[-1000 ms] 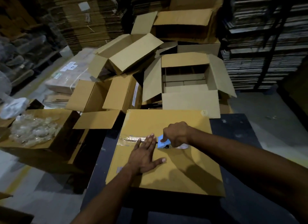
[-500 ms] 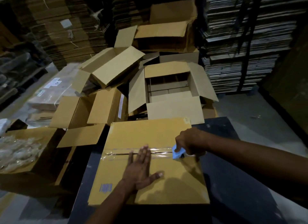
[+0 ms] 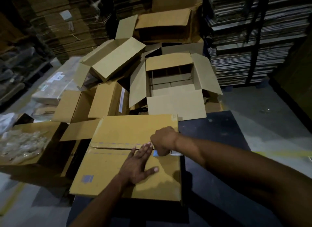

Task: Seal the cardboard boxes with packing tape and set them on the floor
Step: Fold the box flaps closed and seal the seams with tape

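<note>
The box (image 3: 108, 172) is pressed flat by the open left hand (image 3: 136, 166); at its 3 o'clock edge, a tape dispenser (image 3: 156, 153) is gripped by the right hand (image 3: 163, 139).

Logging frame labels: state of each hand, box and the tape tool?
Box on table: flaps closed, seam taped.
Left hand: flat, pressing the box.
Right hand: gripping tape dispenser at seam's right end.
Box behind: flaps open.
</note>
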